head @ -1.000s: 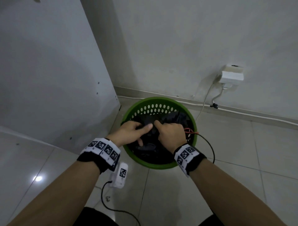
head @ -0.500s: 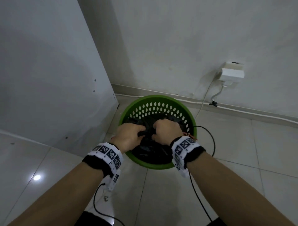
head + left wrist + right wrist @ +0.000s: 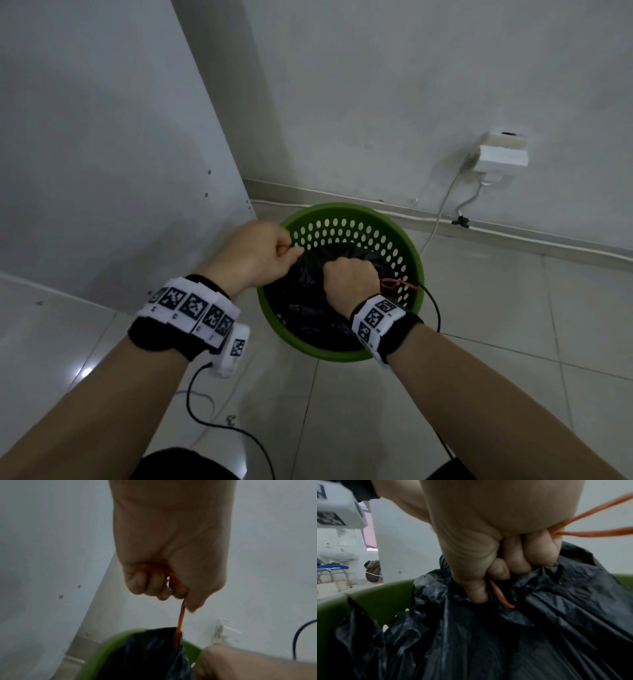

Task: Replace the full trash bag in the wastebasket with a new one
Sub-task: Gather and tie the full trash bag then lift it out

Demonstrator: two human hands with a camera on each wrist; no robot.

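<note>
Early stage: you're closing the full black trash bag point(image 3: 308, 284), which sits inside the green wastebasket point(image 3: 407, 246) on the floor by the wall. Your left hand point(image 3: 255, 255) has its grip curled tight on the orange drawstring point(image 3: 181, 616), drawn taut up out of the bag's mouth. Your right hand point(image 3: 349, 282) is fisted around the gathered neck of the bag, with another run of drawstring trailing from that fist. Judging from this, the mouth is nearly cinched. Left to do: tie off, lift the bag out, fit a new liner. No new bag in view.
</note>
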